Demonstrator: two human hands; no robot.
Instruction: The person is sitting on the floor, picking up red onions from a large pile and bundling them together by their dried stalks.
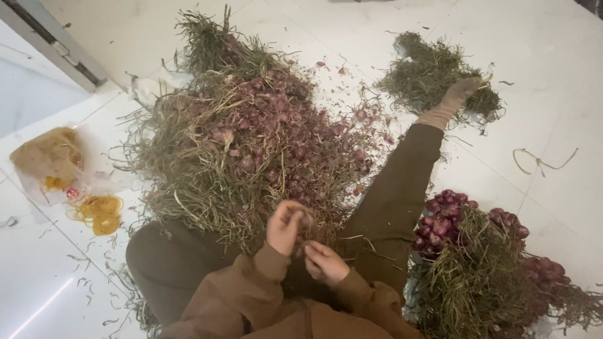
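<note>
Shallots (276, 138) heaped just ahead of both hands; left hand (286, 226) nearer, closed on a bulb, right hand (325, 262) pinching stems.

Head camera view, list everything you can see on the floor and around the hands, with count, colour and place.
Loose shallot heap: one, purple bulbs with dry tan stalks, centre.
Bundled shallots: several bunches, purple, lower right.
Dry stalk pile: one, green-brown, top right.
Rubber bands: one cluster, yellow, left.
Plastic bag: one, clear with tan contents, left.
String: one, tan, right.
Floor: white tiles.
Legs: two, brown trousers; right stretched out.
Left hand: at heap's near edge.
Right hand: beside it, fingers curled.
</note>
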